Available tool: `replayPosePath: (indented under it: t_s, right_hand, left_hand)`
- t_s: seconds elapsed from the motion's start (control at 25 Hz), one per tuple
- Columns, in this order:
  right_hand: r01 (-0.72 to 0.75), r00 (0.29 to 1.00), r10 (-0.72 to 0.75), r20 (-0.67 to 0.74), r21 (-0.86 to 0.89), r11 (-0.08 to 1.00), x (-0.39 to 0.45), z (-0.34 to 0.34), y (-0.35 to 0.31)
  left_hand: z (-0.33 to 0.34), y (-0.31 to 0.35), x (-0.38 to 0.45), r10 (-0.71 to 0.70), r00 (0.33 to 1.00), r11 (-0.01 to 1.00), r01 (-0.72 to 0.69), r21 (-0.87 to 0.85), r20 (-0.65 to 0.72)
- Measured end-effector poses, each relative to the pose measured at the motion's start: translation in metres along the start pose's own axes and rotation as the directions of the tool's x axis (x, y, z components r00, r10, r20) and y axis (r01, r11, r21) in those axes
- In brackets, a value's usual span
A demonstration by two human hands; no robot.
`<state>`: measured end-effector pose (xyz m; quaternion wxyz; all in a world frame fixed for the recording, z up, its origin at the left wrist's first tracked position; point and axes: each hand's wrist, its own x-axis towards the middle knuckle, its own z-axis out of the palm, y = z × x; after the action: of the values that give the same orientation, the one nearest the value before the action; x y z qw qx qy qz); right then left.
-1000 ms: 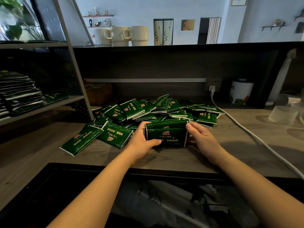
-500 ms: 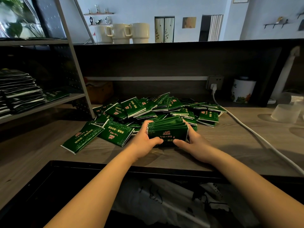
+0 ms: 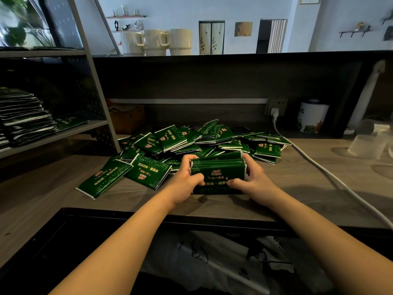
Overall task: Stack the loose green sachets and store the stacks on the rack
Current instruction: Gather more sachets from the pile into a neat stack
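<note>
i read this as the squaring-up step: my left hand [image 3: 187, 179] and right hand [image 3: 254, 179] clamp a stack of green sachets [image 3: 218, 172] on edge at the counter [image 3: 297, 184] front, before the loose pile [image 3: 191, 139]; next, carry it left to the rack [image 3: 63, 133].

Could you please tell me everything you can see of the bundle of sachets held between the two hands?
The stack of green sachets is a squared-up bundle of flat, glossy dark green packets with white edges, gold scrollwork and red-and-gold print on the face turned toward the camera. It stands on edge on the wooden counter, just in front of the loose pile. The left hand grips its left end and the right hand its right end, thumbs across the front face. Its count cannot be told.
</note>
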<state>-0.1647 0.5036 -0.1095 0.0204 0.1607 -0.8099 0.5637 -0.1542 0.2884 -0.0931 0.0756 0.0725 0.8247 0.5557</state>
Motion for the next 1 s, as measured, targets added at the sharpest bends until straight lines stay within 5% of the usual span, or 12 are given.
replayPosePath:
  t_s: [0.36, 0.64, 0.76, 0.84, 1.0]
  right_hand:
    - [-0.106, 0.994, 0.107, 0.006, -0.095, 0.99, -0.005, 0.0, -0.012]
    - [-0.096, 0.995, 0.098, -0.015, 0.094, 0.991, -0.011, 0.001, -0.017]
    - [-0.04, 0.96, 0.025, -0.279, -0.049, 0.998, 0.006, -0.019, -0.004]
    - [-0.165, 0.909, 0.041, -0.416, -0.267, 0.95, 0.023, -0.046, 0.009]
    - [-0.329, 0.922, 0.106, -0.372, -0.611, 0.72, 0.047, -0.079, 0.034]
  left_hand:
    - [0.002, -0.004, 0.004, -0.013, 1.0, 1.0, 0.013, -0.004, 0.0]
    - [-0.003, -0.01, 0.008, 0.003, 0.997, 0.999, -0.006, -0.043, -0.08]
    - [-0.003, -0.012, 0.011, 0.009, 0.987, 1.0, -0.008, 0.01, -0.161]
    - [-0.002, -0.014, 0.014, 0.013, 0.982, 0.999, -0.006, 0.042, -0.191]
    - [-0.002, -0.018, 0.019, 0.044, 0.977, 0.998, -0.035, 0.043, -0.209]
